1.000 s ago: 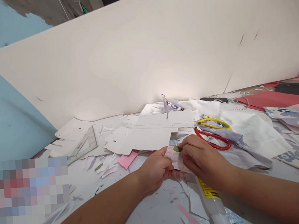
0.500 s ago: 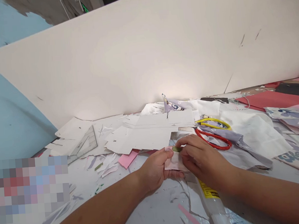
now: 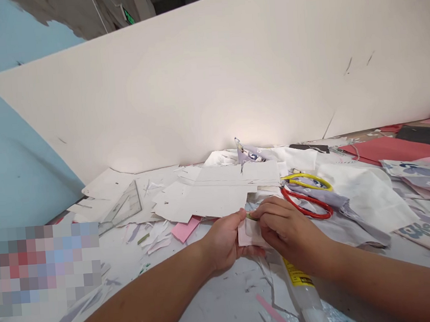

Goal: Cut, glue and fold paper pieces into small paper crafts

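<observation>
Head view, inspected remotely. I found the person's left hand [image 3: 224, 244] and right hand [image 3: 289, 229] together above the bench [image 3: 210, 303], with a small pale pink paper piece [image 3: 250, 233] between them. The left fingers [image 3: 231, 223] were closed on its left side, and the right fingers [image 3: 266, 218] were pinched together on its upper edge, where a narrow green strip [image 3: 250, 217] showed at the fingertips.

Just beyond the right hand lay a yellow plastic loop [image 3: 307, 182] and a red plastic loop [image 3: 306, 203]. Below that hand lay a translucent plastic tube with a yellow label [image 3: 297, 275]. A white cut card sheet [image 3: 199, 196] lay just beyond the hands, with a bright pink paper scrap [image 3: 185, 229] at its near edge. Further left sat a clear plastic set square [image 3: 124, 206]. At far right lay a red card sheet [image 3: 387, 149]. A large off-white board [image 3: 195, 84] stood tilted behind the bench, against a pale blue wall [image 3: 13, 121].
</observation>
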The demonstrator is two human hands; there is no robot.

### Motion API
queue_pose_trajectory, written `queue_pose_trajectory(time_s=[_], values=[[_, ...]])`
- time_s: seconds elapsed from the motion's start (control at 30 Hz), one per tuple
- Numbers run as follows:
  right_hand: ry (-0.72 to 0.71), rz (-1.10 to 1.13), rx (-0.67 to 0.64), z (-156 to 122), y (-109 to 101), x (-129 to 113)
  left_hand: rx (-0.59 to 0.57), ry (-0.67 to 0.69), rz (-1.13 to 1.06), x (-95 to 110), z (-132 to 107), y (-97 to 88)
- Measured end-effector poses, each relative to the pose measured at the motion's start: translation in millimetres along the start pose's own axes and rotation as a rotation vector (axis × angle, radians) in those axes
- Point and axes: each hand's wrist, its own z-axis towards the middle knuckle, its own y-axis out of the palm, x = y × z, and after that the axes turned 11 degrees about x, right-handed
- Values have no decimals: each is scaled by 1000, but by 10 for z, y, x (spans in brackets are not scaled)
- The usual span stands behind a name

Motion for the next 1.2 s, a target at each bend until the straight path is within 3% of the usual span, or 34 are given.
queue_pose_trajectory(time_s=[0.13,0.43,1.2], values=[[-4,-49,-39,-6,11,13,-16,-10,15,5,2,-4],[138,-66,-70,2,-17,-45,-15,-5,-18,5,2,-22],[85,-129,-52,-1,-2,-92,37,180,78,-102,-24,-7]])
